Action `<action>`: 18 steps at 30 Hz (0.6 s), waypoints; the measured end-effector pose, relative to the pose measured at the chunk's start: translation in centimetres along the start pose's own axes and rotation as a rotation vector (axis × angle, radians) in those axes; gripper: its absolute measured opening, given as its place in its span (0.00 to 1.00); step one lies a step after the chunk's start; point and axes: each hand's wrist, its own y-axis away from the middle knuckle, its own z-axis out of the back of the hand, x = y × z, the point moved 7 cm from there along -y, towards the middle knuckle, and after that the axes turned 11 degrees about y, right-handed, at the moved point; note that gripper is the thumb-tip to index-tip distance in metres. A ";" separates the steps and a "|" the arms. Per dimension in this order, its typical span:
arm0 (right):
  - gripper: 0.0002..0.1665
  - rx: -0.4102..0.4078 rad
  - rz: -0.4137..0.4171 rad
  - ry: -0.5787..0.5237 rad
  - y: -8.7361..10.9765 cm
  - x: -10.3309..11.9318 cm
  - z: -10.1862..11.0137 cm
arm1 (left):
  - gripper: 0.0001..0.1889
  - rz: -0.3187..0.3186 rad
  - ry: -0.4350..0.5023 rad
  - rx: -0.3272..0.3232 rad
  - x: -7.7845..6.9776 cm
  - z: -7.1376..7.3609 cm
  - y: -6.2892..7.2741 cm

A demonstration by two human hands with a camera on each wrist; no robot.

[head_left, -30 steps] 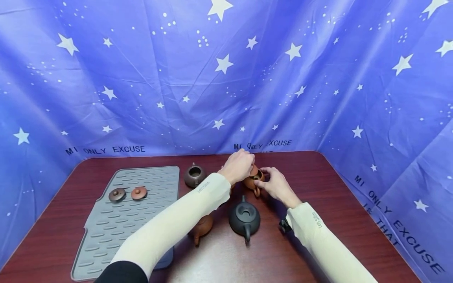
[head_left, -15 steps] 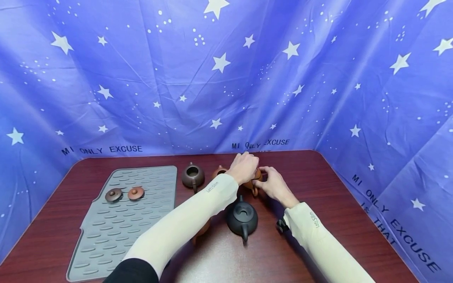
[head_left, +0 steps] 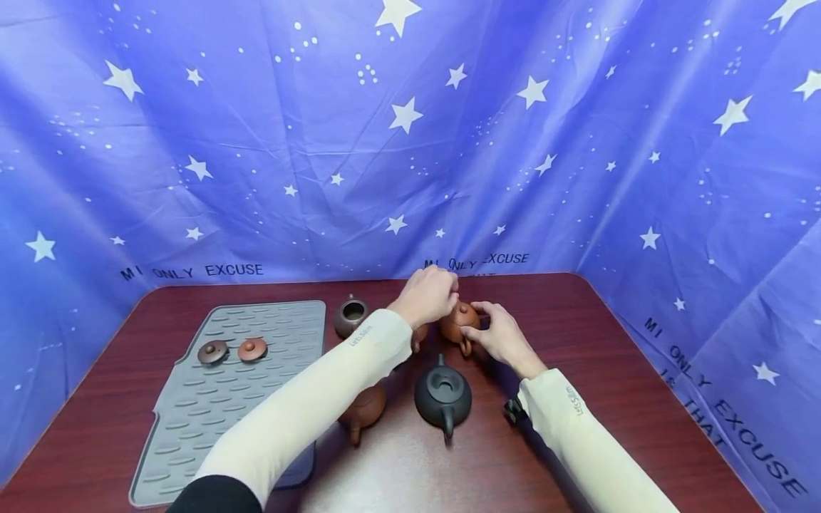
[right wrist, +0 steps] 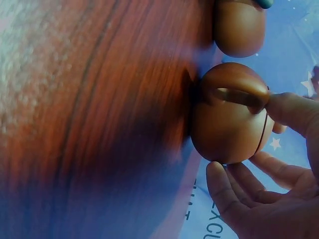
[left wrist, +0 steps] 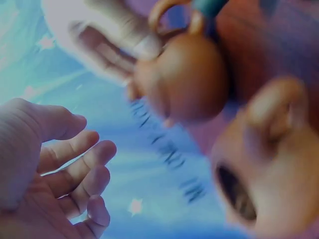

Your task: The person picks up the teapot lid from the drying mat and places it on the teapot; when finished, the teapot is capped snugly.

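My right hand (head_left: pixel 503 331) holds an orange-brown clay teapot (right wrist: pixel 224 132) at the back of the table, thumb by its handle and fingers round its side. A knobbed lid (head_left: pixel 464 311) sits on that teapot. Just left of it, my left hand (head_left: pixel 428 292) hovers with nothing in it; the left wrist view shows its fingers loosely bent and apart from the pot. Beneath the left hand stands a second orange clay teapot (left wrist: pixel 279 174), its mouth uncovered. The left forearm hides much of it in the head view.
A black teapot (head_left: pixel 442 399) and a reddish-brown teapot (head_left: pixel 365 407) stand nearer the front. Behind the left forearm is a dark brown, lidless teapot (head_left: pixel 350 322). On the grey mat (head_left: pixel 244 413) lie a brown lid (head_left: pixel 212 352) and a reddish lid (head_left: pixel 251 349).
The left hand lowered the lid onto the teapot in the right hand, let it go and drew back to the left. My right hand kept its hold.
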 end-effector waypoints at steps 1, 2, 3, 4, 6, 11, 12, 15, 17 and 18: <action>0.33 -0.001 0.002 -0.006 0.0 0.0 0.0 | 0.07 0.002 0.014 -0.012 0.4 0.9 0.4; 0.33 -0.001 0.005 -0.007 0.0 0.1 0.0 | 0.07 0.007 0.030 -0.026 0.8 1.7 0.9; 0.33 0.002 0.005 -0.012 0.0 0.1 0.0 | 0.07 0.012 0.047 -0.039 1.3 2.6 1.4; 0.34 0.005 0.003 -0.017 0.0 0.1 0.0 | 0.07 0.023 0.065 -0.052 1.8 3.5 2.0; 0.33 0.017 -0.005 -0.021 0.1 0.2 0.0 | 0.07 0.033 0.100 -0.087 2.9 5.2 3.3; 0.34 0.043 -0.007 -0.014 0.1 0.3 -0.1 | 0.07 0.050 0.171 -0.168 5.5 8.9 6.7; 0.34 0.047 -0.006 -0.014 0.1 0.3 0.0 | 0.07 0.051 0.173 -0.182 6.0 9.5 7.4; 0.34 0.058 -0.012 -0.004 0.1 0.3 0.1 | 0.06 0.065 0.165 -0.213 7.7 10.8 9.5; 0.34 0.050 -0.017 0.003 0.2 0.5 0.3 | 0.06 0.077 0.151 -0.222 8.9 11.3 11.0; 0.34 0.037 -0.015 0.007 0.2 0.7 0.5 | 0.06 0.085 0.139 -0.222 9.5 11.3 11.7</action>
